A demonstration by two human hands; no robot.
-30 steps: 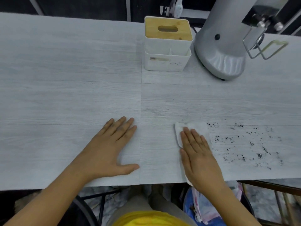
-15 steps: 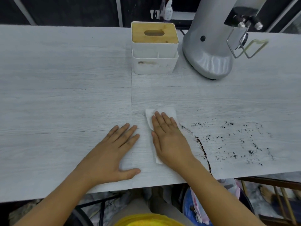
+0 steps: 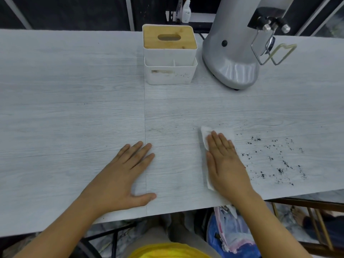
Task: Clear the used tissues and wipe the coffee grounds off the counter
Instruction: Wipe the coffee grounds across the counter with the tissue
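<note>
Right hand (image 3: 226,164) and tissue (image 3: 219,131) shifted rightward since 0.5 s ago, dark swept line gone | fingers flat, extended, pressing tissue onto counter (image 3: 74,112) | left hand (image 3: 121,180) flat, splayed, empty | coffee grounds (image 3: 273,159) just right of tissue | tissue box (image 3: 169,53), grinder (image 3: 234,53) at far edge.

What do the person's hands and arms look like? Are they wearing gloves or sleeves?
No gloves and no sleeves in view. Both the left hand and the right hand are bare, and so are both forearms down to the bottom of the picture. No rings, watch or bracelets show. The fingernails look short and unpainted.
</note>
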